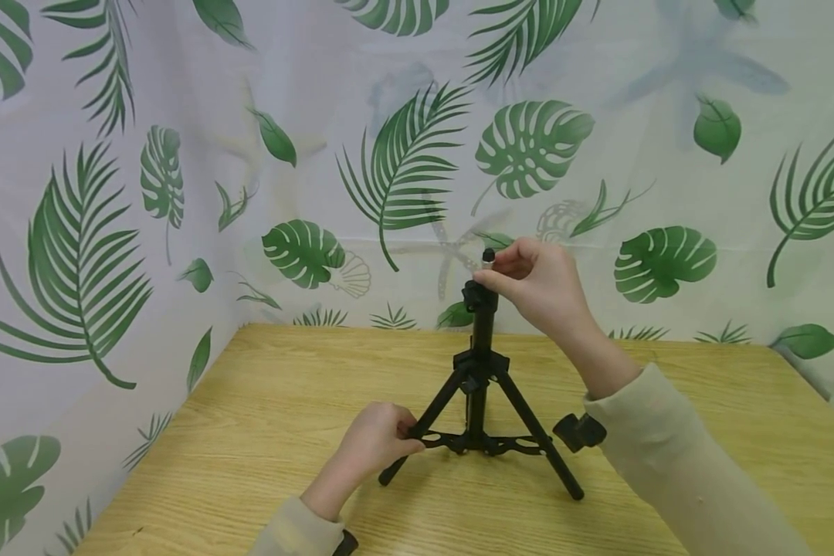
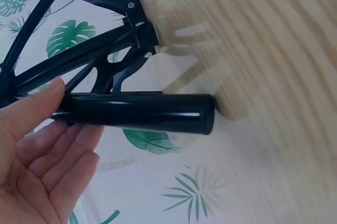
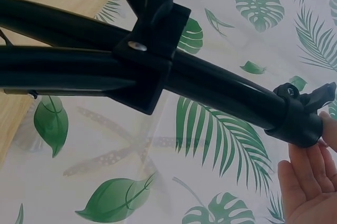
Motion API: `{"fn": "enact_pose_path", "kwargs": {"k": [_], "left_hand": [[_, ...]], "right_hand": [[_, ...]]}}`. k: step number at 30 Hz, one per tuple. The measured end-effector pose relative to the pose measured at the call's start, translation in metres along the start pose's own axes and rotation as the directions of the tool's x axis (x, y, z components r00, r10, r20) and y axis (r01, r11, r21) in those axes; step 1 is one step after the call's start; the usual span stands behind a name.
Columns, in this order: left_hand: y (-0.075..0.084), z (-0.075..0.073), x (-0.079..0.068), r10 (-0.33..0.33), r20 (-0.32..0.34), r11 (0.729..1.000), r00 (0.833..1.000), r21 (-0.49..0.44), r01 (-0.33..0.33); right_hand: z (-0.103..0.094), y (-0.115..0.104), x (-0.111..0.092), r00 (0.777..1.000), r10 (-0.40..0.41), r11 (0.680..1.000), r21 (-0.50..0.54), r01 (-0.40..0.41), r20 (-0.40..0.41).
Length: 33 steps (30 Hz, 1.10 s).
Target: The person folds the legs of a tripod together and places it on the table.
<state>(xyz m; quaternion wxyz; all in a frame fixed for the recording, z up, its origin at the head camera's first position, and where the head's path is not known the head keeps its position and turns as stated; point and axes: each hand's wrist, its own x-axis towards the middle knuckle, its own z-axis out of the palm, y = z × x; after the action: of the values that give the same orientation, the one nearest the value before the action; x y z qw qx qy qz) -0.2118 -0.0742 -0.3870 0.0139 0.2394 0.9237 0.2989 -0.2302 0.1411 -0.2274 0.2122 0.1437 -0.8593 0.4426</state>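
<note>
A black tripod stands upright on the wooden table, its legs spread and joined by braces low down. Thumb and fingers of my left hand pinch its left leg near the lower brace. In the left wrist view that leg runs past the fingertips to a rounded foot close to the tabletop. My right hand pinches the top of the centre column, just below a small black tip. The right wrist view shows the fingers under the column's upper clamp, partly out of frame.
The light wooden table reaches back to a white curtain with green leaf prints, which also hangs along the left side. Small black devices are strapped at the sleeve cuffs.
</note>
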Motion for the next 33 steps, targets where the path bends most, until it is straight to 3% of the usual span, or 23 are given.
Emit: {"fn": "enact_pose_path", "kwargs": {"k": [7, 14, 22, 33], "left_hand": [[0.006, 0.002, 0.001, 0.073, -0.037, 0.997, 0.997, 0.012, -0.073], [0.007, 0.005, 0.005, 0.049, -0.070, 0.999, 0.996, 0.005, -0.049], [0.009, 0.009, 0.007, 0.094, -0.146, 0.995, 0.985, 0.003, -0.095], [0.018, 0.013, 0.013, 0.092, -0.210, 0.993, 0.973, -0.055, -0.106]], "right_hand": [[-0.001, 0.001, -0.001, 1.000, -0.004, 1.000, -0.009, 0.004, -0.007], [0.001, 0.002, -0.001, 1.000, -0.016, 1.000, -0.009, 0.016, -0.005], [0.002, 0.002, -0.001, 1.000, -0.022, 1.000, -0.007, 0.021, -0.022], [0.003, 0.004, -0.002, 0.999, -0.031, 0.999, -0.014, 0.031, -0.030]]}}
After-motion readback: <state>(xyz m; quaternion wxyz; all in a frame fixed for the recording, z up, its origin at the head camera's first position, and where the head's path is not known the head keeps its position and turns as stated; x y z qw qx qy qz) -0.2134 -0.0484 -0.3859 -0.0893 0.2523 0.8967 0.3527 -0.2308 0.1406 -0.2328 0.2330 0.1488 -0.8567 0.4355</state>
